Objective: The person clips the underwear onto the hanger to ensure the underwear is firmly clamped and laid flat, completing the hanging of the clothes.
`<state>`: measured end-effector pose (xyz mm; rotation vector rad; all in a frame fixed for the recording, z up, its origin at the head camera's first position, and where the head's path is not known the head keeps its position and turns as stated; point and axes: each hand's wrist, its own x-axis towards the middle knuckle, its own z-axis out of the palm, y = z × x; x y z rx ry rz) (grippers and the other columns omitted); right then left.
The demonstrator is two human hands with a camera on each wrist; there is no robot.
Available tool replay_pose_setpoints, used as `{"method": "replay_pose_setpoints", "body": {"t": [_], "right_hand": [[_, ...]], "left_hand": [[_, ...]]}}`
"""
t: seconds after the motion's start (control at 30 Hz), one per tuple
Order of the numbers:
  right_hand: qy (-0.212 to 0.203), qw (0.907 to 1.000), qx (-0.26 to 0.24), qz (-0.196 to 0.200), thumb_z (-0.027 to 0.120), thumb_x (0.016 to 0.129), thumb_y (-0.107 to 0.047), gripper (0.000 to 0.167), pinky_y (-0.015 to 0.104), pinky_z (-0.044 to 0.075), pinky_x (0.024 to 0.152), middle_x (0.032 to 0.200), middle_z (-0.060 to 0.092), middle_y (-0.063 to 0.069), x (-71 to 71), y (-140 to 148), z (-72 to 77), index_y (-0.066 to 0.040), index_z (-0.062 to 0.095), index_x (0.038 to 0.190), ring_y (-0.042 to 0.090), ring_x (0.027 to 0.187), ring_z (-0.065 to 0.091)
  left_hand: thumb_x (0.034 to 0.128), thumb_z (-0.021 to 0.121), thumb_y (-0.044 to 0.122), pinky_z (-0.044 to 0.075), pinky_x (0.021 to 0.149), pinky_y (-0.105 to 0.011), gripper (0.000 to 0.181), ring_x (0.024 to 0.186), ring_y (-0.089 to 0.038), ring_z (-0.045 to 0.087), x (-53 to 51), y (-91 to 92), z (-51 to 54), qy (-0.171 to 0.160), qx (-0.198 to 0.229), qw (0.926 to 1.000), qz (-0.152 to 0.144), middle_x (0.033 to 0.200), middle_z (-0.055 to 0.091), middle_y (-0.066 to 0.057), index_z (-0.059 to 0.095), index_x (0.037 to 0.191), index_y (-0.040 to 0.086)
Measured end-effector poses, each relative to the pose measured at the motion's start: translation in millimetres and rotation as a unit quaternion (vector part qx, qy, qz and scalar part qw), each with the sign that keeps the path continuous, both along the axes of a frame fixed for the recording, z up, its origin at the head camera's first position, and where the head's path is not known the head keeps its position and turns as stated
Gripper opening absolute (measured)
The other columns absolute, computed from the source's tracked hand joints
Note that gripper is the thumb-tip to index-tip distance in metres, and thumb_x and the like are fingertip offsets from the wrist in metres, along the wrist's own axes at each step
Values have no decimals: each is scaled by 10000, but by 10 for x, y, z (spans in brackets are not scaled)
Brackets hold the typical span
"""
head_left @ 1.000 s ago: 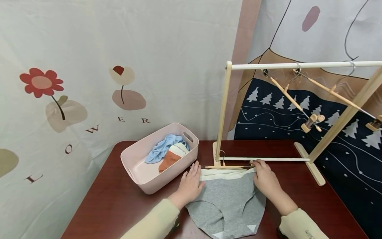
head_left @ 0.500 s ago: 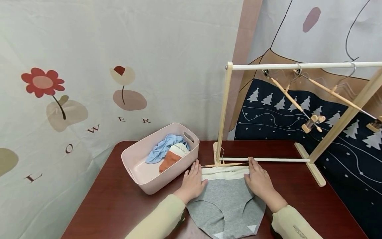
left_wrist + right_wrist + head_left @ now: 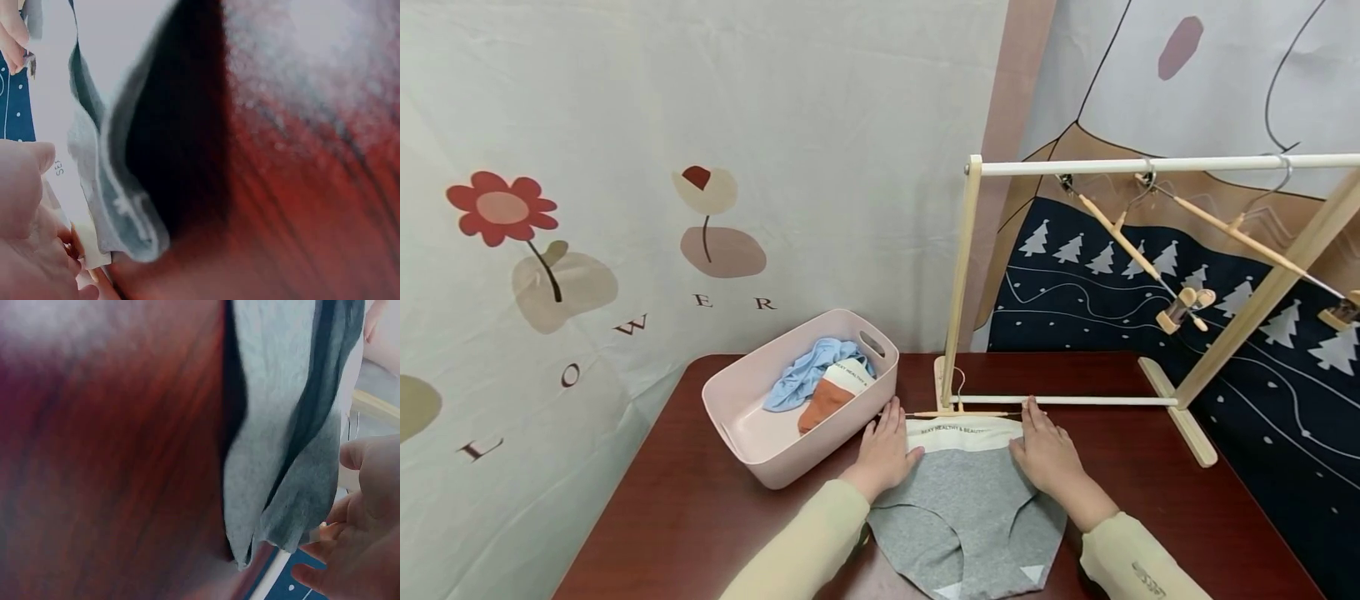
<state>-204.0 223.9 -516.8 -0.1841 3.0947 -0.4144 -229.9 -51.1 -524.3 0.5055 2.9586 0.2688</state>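
Note:
A pair of grey briefs (image 3: 970, 500) with a white lettered waistband lies spread on the table, waistband toward the rack. Along the waistband's far edge runs a wooden clip hanger (image 3: 977, 413), its wire hook at the rack's lower bar. My left hand (image 3: 883, 454) rests on the left end of the waistband, fingers straight. On the right end rests my right hand (image 3: 1051, 457), also with extended fingers. Both wrist views show thumb and fingers apart beside the grey cloth (image 3: 134, 225). The hanger's clips are mostly hidden by my hands.
Left of the briefs stands a pink basket (image 3: 745, 392) holding a blue cloth (image 3: 801, 379) and an orange and white garment (image 3: 827, 404). A wooden drying rack (image 3: 958, 283) stands behind on the right, with clip hangers (image 3: 1120, 233) on its top bar.
My right hand has let go near the right clip and shifted left, flattening onto the waistband. The waistband has unrolled, showing its lettering. My left hand has barely moved.

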Motion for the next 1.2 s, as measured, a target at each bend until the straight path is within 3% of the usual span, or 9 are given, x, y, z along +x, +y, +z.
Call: {"method": "replay_pose_setpoints", "body": {"t": [0.23,0.47,0.67,0.8,0.9,1.0,1.1,1.2], "right_hand": [[-135,9999,43,20,480,971,-306,646,639,247,1048,1541,131,264,40,30,-57,95,274,1434,446,1379,236],[-196,9998,30,57,475,971,-316,640,638,237,1055,1537,161,260,-3,38,0,95,294,1428,450,1370,253],[-408,9991,86,-11,505,961,-331,649,642,224,1059,1528,180,272,-37,15,37,95,323,1415,451,1371,249],[-249,9996,134,-47,545,943,-311,622,636,217,1068,1505,209,303,-48,-10,60,97,382,1384,463,1375,224],[164,9998,98,-32,587,920,-282,575,627,229,1068,1474,271,313,-64,-49,81,86,450,1340,468,1361,245],[671,9977,-75,64,630,890,-245,499,604,277,1050,1392,414,285,-105,-109,88,60,531,1273,447,1306,347],[964,9948,-278,199,648,877,-220,409,573,337,1011,1276,546,228,-157,-184,81,23,597,1202,407,1220,460],[949,9938,-500,276,636,888,-196,327,561,361,991,1201,611,185,-215,-259,76,-4,637,1152,384,1158,521]], "left_hand": [[969,405,510,221,1135,-479,758,1458,-269,130,-40,17,43,35,106,9999,-33,1580,108,-156,223,1479,-20],[970,428,483,221,1137,-471,737,1451,-268,165,-46,26,126,-211,174,9996,53,1573,146,-154,246,1471,-25],[969,454,453,230,1131,-486,710,1444,-279,188,-54,9,153,-217,318,9993,17,1563,179,-164,276,1461,-29],[971,492,379,251,1112,-511,649,1436,-289,214,-39,-21,173,16,701,9975,-36,1551,217,-172,313,1450,-21],[963,529,288,316,1073,-516,567,1393,-310,311,-61,-20,233,499,1322,9898,-157,1505,325,-179,383,1417,-16],[958,537,224,362,1058,-473,499,1339,-307,398,-137,11,352,903,2010,9751,-241,1446,423,-163,430,1395,8],[962,529,211,345,1088,-408,482,1328,-278,416,-248,65,541,1062,2590,9598,-210,1428,453,-133,429,1403,42],[959,540,207,331,1099,-387,501,1323,-276,422,-368,137,786,1158,3020,9459,-234,1419,462,-138,408,1414,43]]}}
